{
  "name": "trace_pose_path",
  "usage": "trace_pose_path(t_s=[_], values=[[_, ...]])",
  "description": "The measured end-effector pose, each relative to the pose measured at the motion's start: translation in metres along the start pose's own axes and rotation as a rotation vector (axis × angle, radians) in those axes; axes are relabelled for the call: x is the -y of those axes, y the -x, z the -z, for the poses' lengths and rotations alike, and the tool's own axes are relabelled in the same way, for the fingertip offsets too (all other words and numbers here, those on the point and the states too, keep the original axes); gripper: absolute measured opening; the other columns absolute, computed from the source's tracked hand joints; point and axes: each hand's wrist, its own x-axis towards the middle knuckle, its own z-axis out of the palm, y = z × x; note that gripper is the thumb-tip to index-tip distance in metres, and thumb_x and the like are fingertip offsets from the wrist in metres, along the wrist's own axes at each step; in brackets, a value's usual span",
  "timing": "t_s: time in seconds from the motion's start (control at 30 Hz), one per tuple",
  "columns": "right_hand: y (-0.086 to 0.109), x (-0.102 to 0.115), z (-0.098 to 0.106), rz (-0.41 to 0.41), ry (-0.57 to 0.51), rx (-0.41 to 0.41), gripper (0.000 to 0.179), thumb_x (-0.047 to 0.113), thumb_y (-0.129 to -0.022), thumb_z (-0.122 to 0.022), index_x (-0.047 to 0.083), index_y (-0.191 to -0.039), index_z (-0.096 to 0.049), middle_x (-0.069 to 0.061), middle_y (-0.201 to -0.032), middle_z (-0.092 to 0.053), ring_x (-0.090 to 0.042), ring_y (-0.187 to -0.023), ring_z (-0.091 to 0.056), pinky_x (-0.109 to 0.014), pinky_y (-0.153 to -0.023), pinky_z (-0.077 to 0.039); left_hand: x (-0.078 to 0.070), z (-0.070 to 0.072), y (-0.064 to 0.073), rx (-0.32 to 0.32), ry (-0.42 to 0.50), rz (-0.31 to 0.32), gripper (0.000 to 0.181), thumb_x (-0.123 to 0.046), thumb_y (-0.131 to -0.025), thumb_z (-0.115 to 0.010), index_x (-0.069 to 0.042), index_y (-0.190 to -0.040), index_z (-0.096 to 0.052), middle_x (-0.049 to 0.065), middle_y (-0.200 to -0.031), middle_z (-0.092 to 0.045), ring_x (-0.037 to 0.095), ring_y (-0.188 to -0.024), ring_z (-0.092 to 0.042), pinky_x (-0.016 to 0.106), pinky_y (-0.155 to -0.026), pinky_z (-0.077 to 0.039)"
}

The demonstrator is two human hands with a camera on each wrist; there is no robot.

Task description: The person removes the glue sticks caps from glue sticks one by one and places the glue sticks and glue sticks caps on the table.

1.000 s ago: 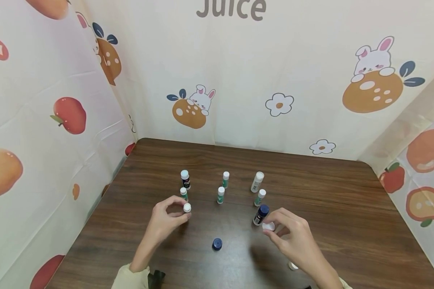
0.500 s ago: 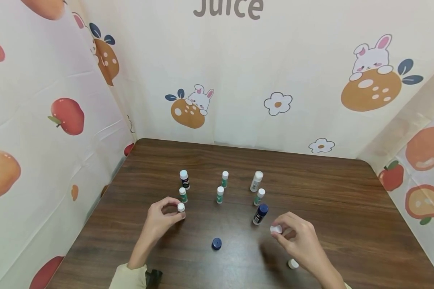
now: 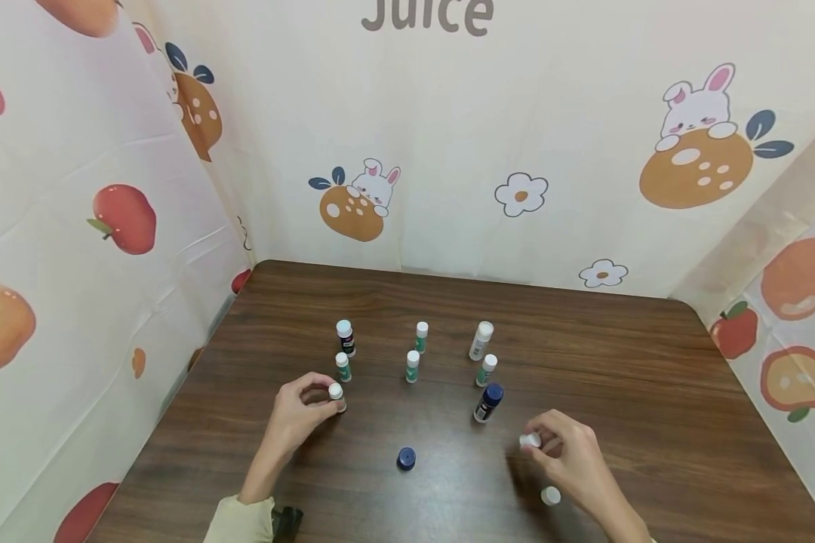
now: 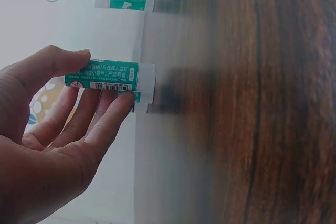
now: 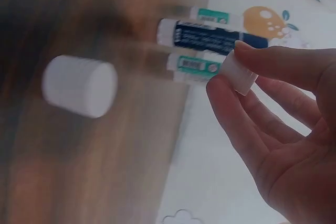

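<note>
My left hand (image 3: 295, 415) holds a small glue stick (image 3: 336, 394) upright between thumb and fingers, low at the table. In the left wrist view its label is green with a white base, and the thumb hides part of the upper end. My right hand (image 3: 573, 456) pinches a white cap (image 5: 239, 74) between thumb and fingertips, above the table. Near that hand a second white cap (image 3: 551, 495) lies on the wood. A navy glue stick (image 3: 489, 403) with a dark blue cap stands to the left of the right hand.
Several glue sticks stand further back, including a dark-labelled one (image 3: 345, 338), a green one (image 3: 413, 367) and a white one (image 3: 481, 341). Between the hands a loose blue cap (image 3: 406, 458) lies on the brown table (image 3: 584, 339). Printed curtains border the back and sides.
My left hand has shifted a little left with the glue stick. The right hand, still pinching the cap, has drawn away from the navy glue stick, rightward and toward me.
</note>
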Motion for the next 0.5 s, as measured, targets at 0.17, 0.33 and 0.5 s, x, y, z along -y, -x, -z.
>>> trace_pose_path(t_s=[0.17,0.33,0.5], values=[[0.007,-0.012,-0.002,-0.1,0.004,0.036,0.031,-0.012,-0.06,-0.08,0.01,-0.076,-0.064,0.005,-0.072,-0.058,-0.003,-0.061,-0.057,-0.021,-0.05,-0.05,0.007,-0.001,-0.002,-0.007,-0.021,0.005,0.028,0.002,-0.071,-0.078,-0.001,-0.096,-0.065,0.011,-0.095,-0.065,0.022,-0.09,-0.064,0.022,-0.071,-0.051],[0.012,-0.021,-0.004,-0.146,0.032,0.048,0.032,-0.013,-0.059,-0.081,0.009,-0.074,-0.063,0.004,-0.072,-0.058,-0.003,-0.06,-0.058,-0.019,-0.051,-0.05,0.015,-0.003,-0.005,-0.022,-0.044,-0.01,0.028,0.0,-0.07,-0.079,-0.004,-0.094,-0.066,0.01,-0.093,-0.066,0.021,-0.087,-0.065,0.024,-0.07,-0.051],[0.016,-0.028,-0.004,-0.199,0.073,0.064,0.032,-0.01,-0.06,-0.082,0.011,-0.074,-0.063,0.005,-0.071,-0.059,-0.003,-0.059,-0.058,-0.021,-0.052,-0.05,0.016,-0.003,-0.004,-0.03,-0.048,-0.002,0.027,0.001,-0.07,-0.079,-0.005,-0.093,-0.066,0.01,-0.093,-0.066,0.021,-0.087,-0.065,0.023,-0.07,-0.051]])
